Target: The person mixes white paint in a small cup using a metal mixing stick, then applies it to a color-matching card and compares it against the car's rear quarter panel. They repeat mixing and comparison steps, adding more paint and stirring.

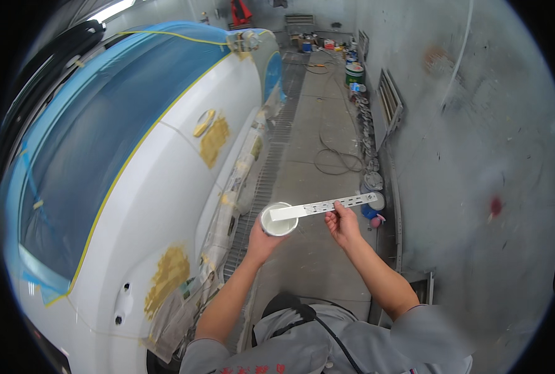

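In front of me my left hand (263,240) grips a paint cup (279,226) with white paint inside. My right hand (342,223) pinches a flat mixing stick (326,206) near its far end. The stick bears dark printed marks, and its white-coated end lies over the cup's mouth; whether it touches the rim or the paint I cannot tell. To my left stands a white car body (139,196) with yellowish patches (215,142) on its side. Blue masking film (132,93) edged with yellow tape covers its windows.
Paint cans (354,75) and tubs line the foot of the grey wall (469,154) at right. A thin hose (336,161) lies coiled on the floor. A metal floor grate (266,175) runs beside the car, whose lower edge has masking paper (235,187).
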Available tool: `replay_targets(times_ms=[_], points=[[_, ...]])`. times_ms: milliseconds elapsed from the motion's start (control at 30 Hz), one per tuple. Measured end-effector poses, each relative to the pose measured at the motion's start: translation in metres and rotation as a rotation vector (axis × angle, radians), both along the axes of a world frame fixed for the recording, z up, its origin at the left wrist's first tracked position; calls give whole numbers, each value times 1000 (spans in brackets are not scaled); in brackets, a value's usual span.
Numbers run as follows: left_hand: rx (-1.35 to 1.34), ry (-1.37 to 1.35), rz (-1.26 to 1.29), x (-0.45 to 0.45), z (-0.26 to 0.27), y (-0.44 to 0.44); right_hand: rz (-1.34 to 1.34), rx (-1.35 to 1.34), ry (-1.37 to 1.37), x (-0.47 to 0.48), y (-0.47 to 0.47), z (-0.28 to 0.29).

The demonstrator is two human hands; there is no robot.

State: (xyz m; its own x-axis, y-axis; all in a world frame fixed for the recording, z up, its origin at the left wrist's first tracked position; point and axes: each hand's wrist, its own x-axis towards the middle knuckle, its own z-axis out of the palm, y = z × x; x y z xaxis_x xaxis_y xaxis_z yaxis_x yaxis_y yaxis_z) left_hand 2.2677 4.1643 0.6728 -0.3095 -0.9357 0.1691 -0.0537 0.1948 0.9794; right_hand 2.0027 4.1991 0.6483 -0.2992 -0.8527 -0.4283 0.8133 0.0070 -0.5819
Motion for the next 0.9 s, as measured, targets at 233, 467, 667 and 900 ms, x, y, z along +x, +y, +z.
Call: replay_targets(times_ms=[233, 467, 667, 900], points=[[65, -17, -75, -102, -37, -156, -157, 51, 79, -128, -113, -38], [68, -14, -194, -206, -37, -355, -283, 113, 136, -236, -264, -30], [-1, -56, -255, -312, -10, -510, -430, 100, 72, -332, -385, -36], [-7, -43, -337, -433, -44, -732, -522, -132, -153, -438, -575, -44]])
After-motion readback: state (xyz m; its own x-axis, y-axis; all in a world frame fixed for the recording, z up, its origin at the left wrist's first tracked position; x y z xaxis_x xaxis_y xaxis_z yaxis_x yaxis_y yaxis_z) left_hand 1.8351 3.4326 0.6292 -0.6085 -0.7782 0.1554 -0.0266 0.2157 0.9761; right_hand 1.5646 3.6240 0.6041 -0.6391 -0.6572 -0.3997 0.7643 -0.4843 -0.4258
